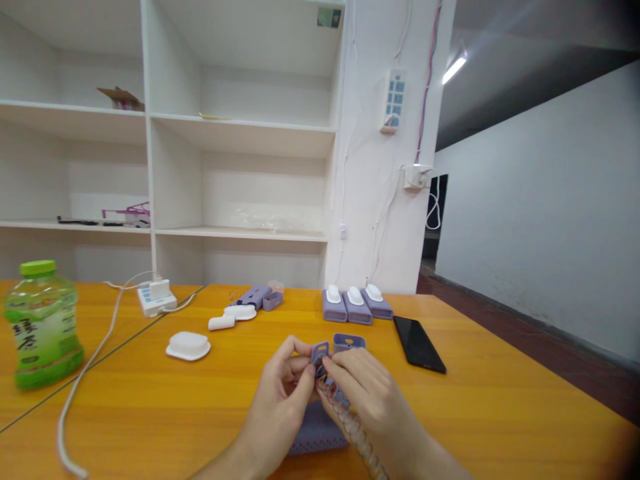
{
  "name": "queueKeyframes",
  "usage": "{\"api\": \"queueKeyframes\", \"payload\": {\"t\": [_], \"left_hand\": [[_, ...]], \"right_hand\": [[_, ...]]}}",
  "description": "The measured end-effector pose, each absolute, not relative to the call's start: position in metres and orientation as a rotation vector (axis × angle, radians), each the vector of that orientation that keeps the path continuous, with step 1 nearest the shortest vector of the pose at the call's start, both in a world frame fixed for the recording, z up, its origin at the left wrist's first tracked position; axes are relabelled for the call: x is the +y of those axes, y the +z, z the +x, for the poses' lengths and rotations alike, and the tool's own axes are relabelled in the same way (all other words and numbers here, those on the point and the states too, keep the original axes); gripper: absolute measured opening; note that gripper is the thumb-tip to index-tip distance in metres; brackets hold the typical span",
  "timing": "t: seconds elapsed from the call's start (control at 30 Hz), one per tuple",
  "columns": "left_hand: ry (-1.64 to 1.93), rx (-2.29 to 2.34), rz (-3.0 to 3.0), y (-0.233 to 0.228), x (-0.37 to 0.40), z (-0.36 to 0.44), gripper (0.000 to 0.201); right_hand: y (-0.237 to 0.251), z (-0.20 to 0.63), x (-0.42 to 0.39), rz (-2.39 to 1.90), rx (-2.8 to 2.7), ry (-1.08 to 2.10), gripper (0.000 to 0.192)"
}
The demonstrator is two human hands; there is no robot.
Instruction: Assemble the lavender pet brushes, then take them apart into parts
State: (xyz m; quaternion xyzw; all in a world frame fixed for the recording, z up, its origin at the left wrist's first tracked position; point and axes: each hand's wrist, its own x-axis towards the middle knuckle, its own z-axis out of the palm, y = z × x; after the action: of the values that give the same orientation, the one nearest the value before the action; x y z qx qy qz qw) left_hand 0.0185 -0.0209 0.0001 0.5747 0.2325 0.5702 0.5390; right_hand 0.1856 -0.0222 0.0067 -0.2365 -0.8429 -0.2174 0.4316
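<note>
A green plastic bottle (43,323) stands near the orange wooden table's (500,400) left edge. A flat black phone (419,344) lies toward its right edge, beside three lilac cases (356,305) with white tops.

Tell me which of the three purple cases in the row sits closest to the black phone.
The rightmost purple case of the row; the phone lies just right of it, unlike the other two.

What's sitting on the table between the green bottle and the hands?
In the head view, a white cable crosses that stretch, and a white rounded lid lies a little farther back, between the green bottle and the hands.
</note>
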Motion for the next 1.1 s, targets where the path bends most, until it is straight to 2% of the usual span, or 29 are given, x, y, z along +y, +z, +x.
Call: {"api": "queueKeyframes", "payload": {"t": [0.73,1.1], "left_hand": [[1.319,0.607,1.239,-0.003,-0.011,0.020,0.037],[1.294,0.658,1.209,0.001,-0.011,0.017,0.043]], "right_hand": [[0.003,0.184,-0.020,-0.631,-2.108,-0.538,0.016],[-0.003,0.187,-0.017,-0.631,-2.100,-0.406,0.024]]}}
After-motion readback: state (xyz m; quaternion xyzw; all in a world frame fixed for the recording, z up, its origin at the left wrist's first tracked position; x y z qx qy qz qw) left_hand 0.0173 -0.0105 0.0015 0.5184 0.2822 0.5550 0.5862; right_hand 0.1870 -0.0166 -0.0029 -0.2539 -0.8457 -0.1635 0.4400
